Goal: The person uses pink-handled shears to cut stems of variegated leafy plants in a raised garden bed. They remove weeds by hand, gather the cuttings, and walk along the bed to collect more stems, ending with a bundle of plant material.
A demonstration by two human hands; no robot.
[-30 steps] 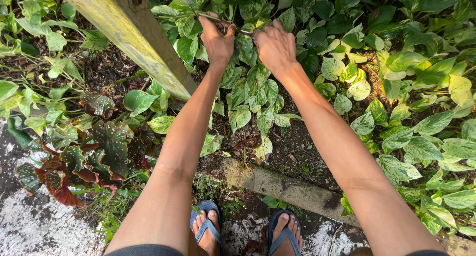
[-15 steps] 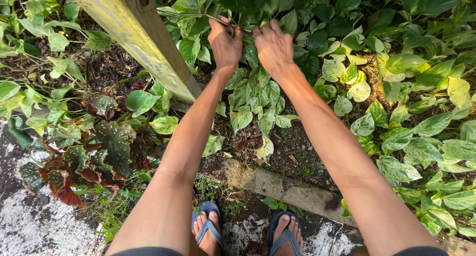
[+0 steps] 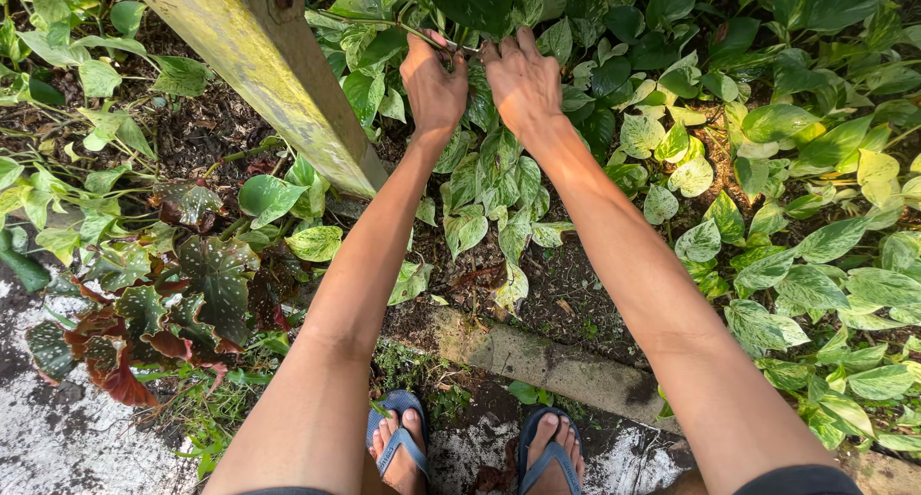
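1. The left hand [image 3: 434, 84] is closed around a thin green vine stem [image 3: 384, 23] that runs in from the left, just past the wooden post.
2. The right hand [image 3: 523, 81] sits right beside it, fingers curled down onto the same stem where a small dark tool or stem end shows between the two hands; I cannot tell which it is.
3. The stem lies high in the bed, among the variegated green-and-cream heart-shaped leaves [image 3: 499, 183] that hang below both wrists.
4. A slanted, yellow-green weathered wooden post [image 3: 259, 68] with a rusty bolt stands just left of the left hand.
5. Dark red-backed spotted leaves [image 3: 206, 284] grow at lower left, well apart from the hands.
6. A mossy concrete kerb [image 3: 547, 361] edges the bed, and the person's feet in blue flip-flop sandals [image 3: 398, 442] stand just below it.
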